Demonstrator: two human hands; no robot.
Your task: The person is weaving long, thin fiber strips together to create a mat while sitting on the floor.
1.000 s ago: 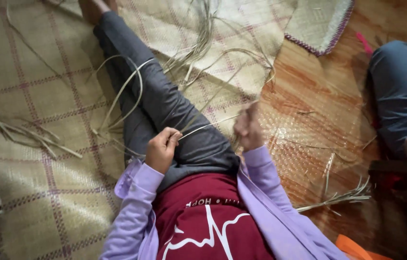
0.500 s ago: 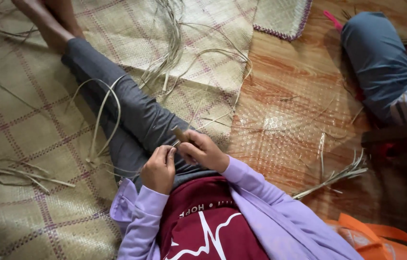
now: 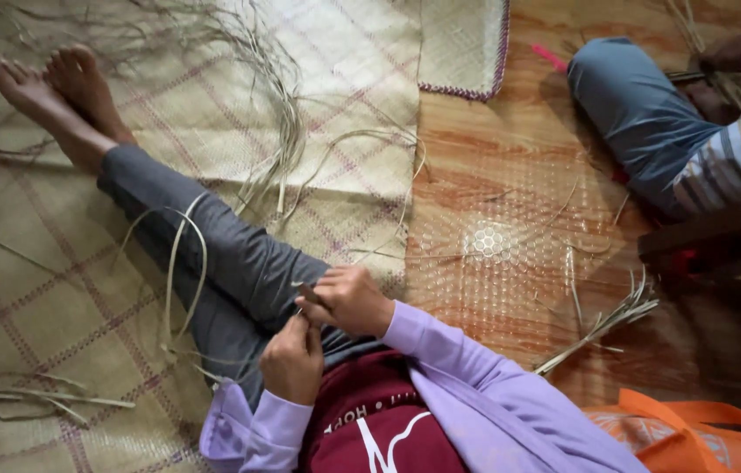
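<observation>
A large woven mat (image 3: 81, 289) with a faint purple check covers the floor, and all places here are given from it. On the mat lie the person's stretched legs in grey trousers (image 3: 221, 254), with bare feet (image 3: 46, 88) at its far end; the legs probably serve as a rest for the work. Beside the mat is an orange-brown patterned floor (image 3: 510, 228), and on it sits a second person (image 3: 677, 131) in blue trousers and a striped sleeve. A smaller mat piece with purple border (image 3: 462, 44) lies at the mat's far edge. An orange bag (image 3: 694, 429) is on the floor, well apart from the mat.

Loose reed strips (image 3: 274, 131) are spread over the mat beyond the knees, and a small bundle (image 3: 602, 324) lies on the floor.

The left hand (image 3: 293, 361) and right hand (image 3: 348, 300) are close together above the thigh, both closed on one thin reed strip (image 3: 179, 280). The strip loops out over the leg onto the mat. The right hand also seems to hold a small tool (image 3: 307, 292); I cannot tell what kind.
</observation>
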